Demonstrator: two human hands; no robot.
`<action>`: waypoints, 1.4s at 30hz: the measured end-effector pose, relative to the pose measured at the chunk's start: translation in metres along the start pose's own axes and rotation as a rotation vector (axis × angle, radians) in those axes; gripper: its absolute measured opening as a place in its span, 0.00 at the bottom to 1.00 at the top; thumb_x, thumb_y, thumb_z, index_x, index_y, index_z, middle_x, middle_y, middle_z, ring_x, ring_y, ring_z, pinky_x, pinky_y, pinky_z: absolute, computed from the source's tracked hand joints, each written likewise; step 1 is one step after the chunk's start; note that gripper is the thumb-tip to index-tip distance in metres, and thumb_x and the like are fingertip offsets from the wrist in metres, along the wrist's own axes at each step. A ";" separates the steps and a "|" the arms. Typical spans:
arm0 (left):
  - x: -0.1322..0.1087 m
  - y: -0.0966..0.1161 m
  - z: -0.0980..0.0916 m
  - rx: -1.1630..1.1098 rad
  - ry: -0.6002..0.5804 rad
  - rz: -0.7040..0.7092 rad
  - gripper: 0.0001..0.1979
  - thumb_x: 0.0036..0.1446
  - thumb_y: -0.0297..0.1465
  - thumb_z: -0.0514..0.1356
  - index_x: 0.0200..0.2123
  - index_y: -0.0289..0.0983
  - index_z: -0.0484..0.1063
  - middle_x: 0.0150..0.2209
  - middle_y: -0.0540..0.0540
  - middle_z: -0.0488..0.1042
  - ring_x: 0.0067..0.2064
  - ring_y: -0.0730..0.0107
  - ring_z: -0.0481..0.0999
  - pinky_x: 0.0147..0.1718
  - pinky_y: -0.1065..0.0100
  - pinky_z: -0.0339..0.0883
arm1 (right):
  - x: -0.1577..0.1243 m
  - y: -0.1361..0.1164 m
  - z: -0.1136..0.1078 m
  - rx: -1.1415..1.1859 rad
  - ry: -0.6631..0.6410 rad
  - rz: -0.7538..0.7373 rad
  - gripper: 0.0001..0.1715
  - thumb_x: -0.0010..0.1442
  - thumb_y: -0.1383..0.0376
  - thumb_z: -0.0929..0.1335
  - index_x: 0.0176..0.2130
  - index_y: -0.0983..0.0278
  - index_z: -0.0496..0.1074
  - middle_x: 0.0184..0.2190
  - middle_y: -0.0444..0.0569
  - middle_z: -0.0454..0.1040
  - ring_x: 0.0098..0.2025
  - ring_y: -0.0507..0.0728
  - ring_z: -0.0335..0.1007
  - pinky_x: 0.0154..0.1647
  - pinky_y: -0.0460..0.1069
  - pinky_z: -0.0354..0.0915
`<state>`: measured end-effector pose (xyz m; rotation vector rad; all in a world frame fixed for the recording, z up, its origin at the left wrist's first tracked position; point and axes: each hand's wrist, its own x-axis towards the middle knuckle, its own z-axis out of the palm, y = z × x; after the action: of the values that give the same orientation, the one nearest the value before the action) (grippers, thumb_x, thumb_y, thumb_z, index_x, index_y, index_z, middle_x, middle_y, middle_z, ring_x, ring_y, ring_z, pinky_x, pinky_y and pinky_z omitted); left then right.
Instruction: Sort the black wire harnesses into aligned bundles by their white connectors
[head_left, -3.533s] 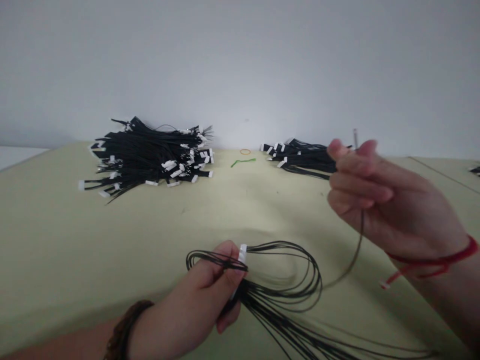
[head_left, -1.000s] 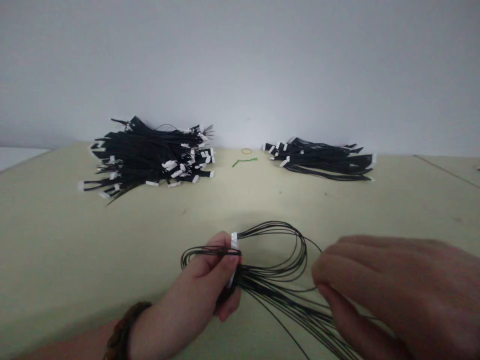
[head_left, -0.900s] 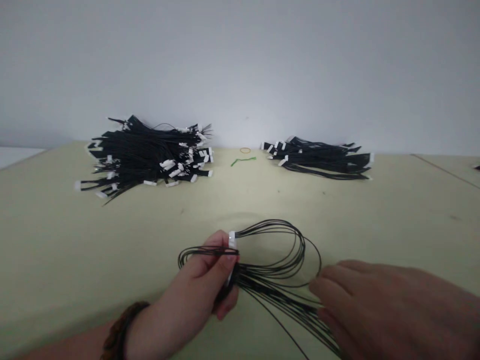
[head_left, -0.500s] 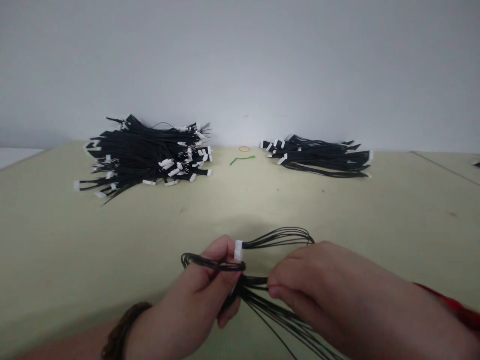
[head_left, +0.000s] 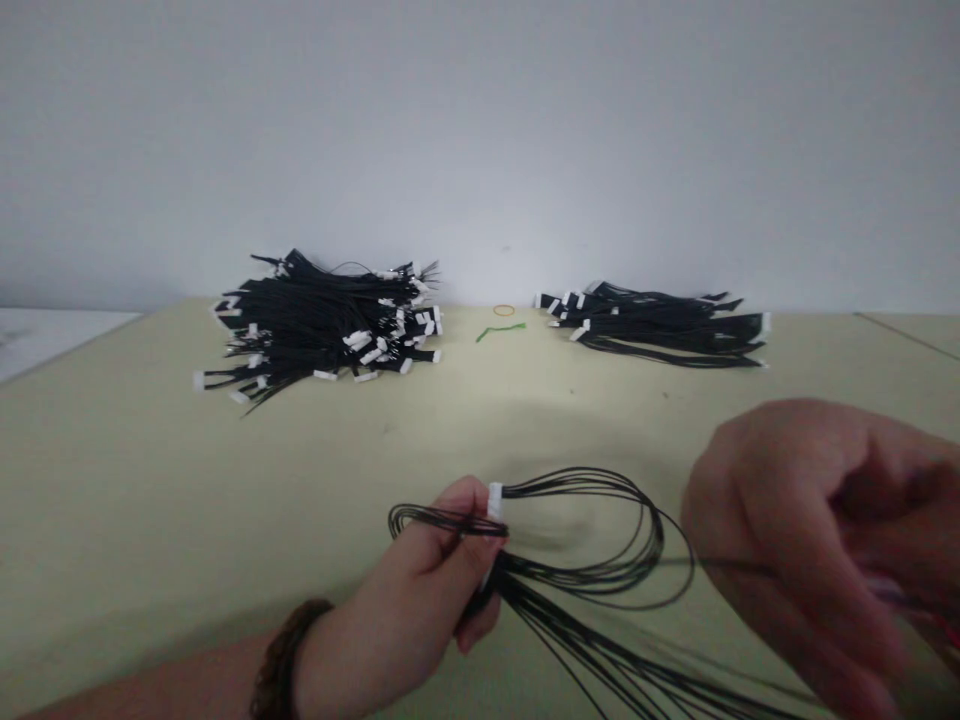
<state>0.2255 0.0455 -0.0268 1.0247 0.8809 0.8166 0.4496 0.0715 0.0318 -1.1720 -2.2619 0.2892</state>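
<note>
Right hand moved rightward; cable piles, green strip beyond.

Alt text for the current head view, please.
Left hand grips a white connector and looped black wires; the blurred right hand is beside them. Behind, a large pile of black cables and a smaller pile lie on a yellow table.

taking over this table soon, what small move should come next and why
Perhaps bring the right hand in to gather the looped black wires: one strand bows out wider than the rest, while the left hand holds the white connector.
</note>
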 end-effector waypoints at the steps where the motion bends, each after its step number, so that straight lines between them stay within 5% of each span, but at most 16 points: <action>1: 0.001 -0.001 0.000 -0.014 0.000 0.007 0.09 0.61 0.37 0.50 0.30 0.38 0.58 0.21 0.59 0.55 0.15 0.87 0.53 0.13 0.80 0.47 | 0.005 0.003 -0.002 0.060 0.034 0.023 0.24 0.63 0.60 0.57 0.20 0.62 0.69 0.16 0.39 0.65 0.17 0.45 0.58 0.19 0.43 0.51; 7: 0.001 -0.004 -0.002 -0.015 0.022 0.041 0.12 0.60 0.39 0.51 0.29 0.38 0.59 0.20 0.58 0.55 0.15 0.87 0.53 0.13 0.80 0.45 | 0.045 0.003 -0.028 0.572 0.179 0.221 0.24 0.64 0.61 0.51 0.28 0.61 0.68 0.17 0.35 0.65 0.12 0.42 0.46 0.15 0.42 0.46; 10: -0.001 -0.003 -0.001 -0.060 0.019 0.023 0.12 0.59 0.41 0.53 0.30 0.38 0.60 0.20 0.58 0.56 0.15 0.87 0.53 0.13 0.80 0.46 | 0.043 -0.010 -0.027 0.765 -0.010 0.208 0.15 0.63 0.61 0.54 0.32 0.59 0.65 0.19 0.34 0.67 0.10 0.43 0.47 0.13 0.41 0.48; 13: -0.003 -0.001 0.000 -0.110 -0.023 0.001 0.14 0.57 0.43 0.55 0.31 0.38 0.61 0.21 0.58 0.58 0.15 0.87 0.52 0.13 0.80 0.45 | 0.025 -0.025 -0.009 0.487 -0.325 0.177 0.07 0.58 0.64 0.63 0.28 0.60 0.65 0.20 0.38 0.69 0.18 0.48 0.62 0.17 0.43 0.54; 16: -0.005 0.002 0.001 -0.141 -0.084 -0.014 0.15 0.56 0.45 0.55 0.30 0.38 0.61 0.21 0.58 0.57 0.15 0.88 0.52 0.13 0.80 0.44 | 0.009 -0.033 0.012 -0.041 -0.139 -0.061 0.08 0.57 0.68 0.64 0.26 0.61 0.66 0.20 0.40 0.66 0.22 0.51 0.61 0.23 0.47 0.53; 18: -0.006 0.005 0.002 -0.135 -0.122 -0.023 0.15 0.56 0.45 0.55 0.30 0.38 0.61 0.21 0.58 0.56 0.15 0.87 0.52 0.13 0.81 0.44 | 0.004 -0.034 0.020 -0.175 -0.060 -0.205 0.10 0.57 0.69 0.63 0.25 0.62 0.65 0.20 0.40 0.65 0.22 0.51 0.58 0.24 0.49 0.49; 29: -0.011 0.008 0.007 -0.159 -0.117 -0.078 0.16 0.53 0.45 0.58 0.31 0.38 0.61 0.20 0.58 0.55 0.15 0.87 0.51 0.12 0.80 0.42 | 0.006 -0.035 0.022 -0.179 -0.047 -0.329 0.14 0.61 0.70 0.60 0.24 0.64 0.58 0.20 0.39 0.61 0.21 0.49 0.52 0.23 0.48 0.46; 42: -0.013 0.004 0.010 0.001 0.019 -0.146 0.18 0.50 0.48 0.59 0.31 0.38 0.62 0.18 0.58 0.53 0.15 0.83 0.50 0.12 0.77 0.43 | 0.004 -0.038 0.035 -0.289 -0.026 -0.541 0.18 0.59 0.75 0.55 0.29 0.67 0.69 0.23 0.46 0.67 0.23 0.54 0.58 0.24 0.51 0.53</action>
<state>0.2281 0.0317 -0.0174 0.9431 0.9602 0.7040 0.4012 0.0548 0.0213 -0.6387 -2.5954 -0.2406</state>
